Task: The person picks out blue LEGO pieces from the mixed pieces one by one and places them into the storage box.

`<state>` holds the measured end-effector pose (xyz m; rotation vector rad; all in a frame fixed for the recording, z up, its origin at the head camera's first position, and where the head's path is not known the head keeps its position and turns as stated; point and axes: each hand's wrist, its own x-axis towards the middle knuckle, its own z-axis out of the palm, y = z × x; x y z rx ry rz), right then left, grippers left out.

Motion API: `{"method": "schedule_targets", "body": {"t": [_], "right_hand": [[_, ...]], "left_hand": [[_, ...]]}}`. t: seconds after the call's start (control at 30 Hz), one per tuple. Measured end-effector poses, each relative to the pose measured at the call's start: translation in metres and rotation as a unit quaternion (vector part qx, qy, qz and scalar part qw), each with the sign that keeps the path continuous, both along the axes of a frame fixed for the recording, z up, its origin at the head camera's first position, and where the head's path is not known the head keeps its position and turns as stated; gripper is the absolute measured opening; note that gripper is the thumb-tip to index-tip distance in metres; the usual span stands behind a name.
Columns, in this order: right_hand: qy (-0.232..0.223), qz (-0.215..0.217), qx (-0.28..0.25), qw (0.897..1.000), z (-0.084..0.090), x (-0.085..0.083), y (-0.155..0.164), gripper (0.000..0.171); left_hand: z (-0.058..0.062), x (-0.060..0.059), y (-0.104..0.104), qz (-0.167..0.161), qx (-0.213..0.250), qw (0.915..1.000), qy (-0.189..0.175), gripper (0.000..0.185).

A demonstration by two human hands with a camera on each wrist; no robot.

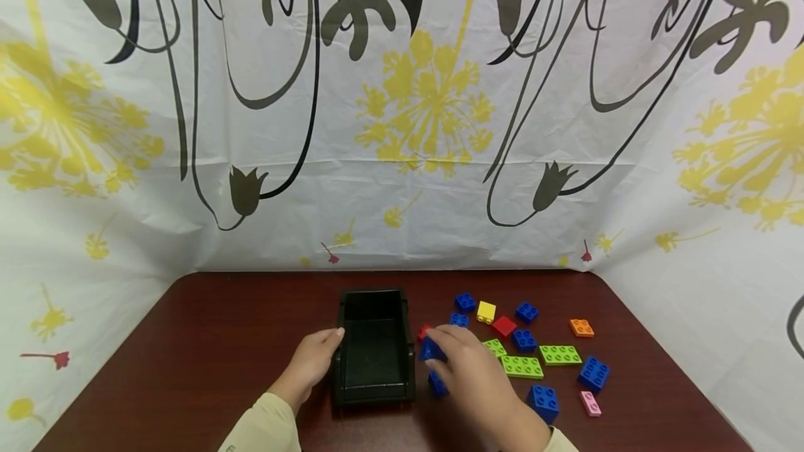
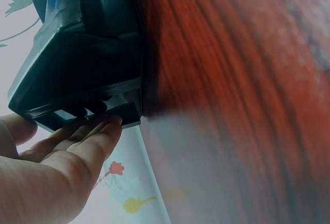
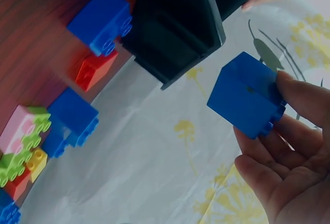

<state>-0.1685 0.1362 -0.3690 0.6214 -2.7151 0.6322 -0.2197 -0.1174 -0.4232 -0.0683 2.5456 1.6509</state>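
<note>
A black plastic bin [image 1: 375,358] stands on the table, and nothing shows inside it in the head view. At its left side my left hand [image 1: 310,363] holds the edge, the thumb on the rim and the fingers against the outer wall in the left wrist view. Just right of the bin, my right hand [image 1: 477,379] pinches a blue toy brick [image 3: 245,95] between thumb and fingers, raised off the table. Below that brick lies another blue brick [image 1: 437,383], and a red brick [image 1: 423,331] is partly hidden behind the right hand.
Several loose bricks spread over the right of the dark red table [image 1: 251,312]: blue [image 1: 543,403], lime green [image 1: 560,355], yellow [image 1: 486,312], orange [image 1: 581,328] and pink [image 1: 590,403]. A patterned white cloth [image 1: 301,124] hangs behind the table and at its sides.
</note>
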Motion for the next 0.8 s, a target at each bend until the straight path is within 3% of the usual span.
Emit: {"method": "schedule_targets", "body": {"t": [0.27, 0.53, 0.8], "right_hand": [[0.029, 0.017, -0.012, 0.999, 0.000, 0.001, -0.013, 0.038], [0.000, 0.065, -0.040, 0.997, 0.000, 0.001, -0.024, 0.039], [-0.018, 0.088, -0.033, 0.995, -0.007, -0.005, -0.037, 0.039]], "left_hand": [[0.000, 0.000, 0.000, 0.000, 0.005, 1.0000, 0.000, 0.056], [-0.001, 0.000, -0.001, 0.000, 0.005, 1.0000, -0.001, 0.057], [-0.002, 0.000, -0.001, -0.003, 0.005, 1.0000, -0.004, 0.059]]}}
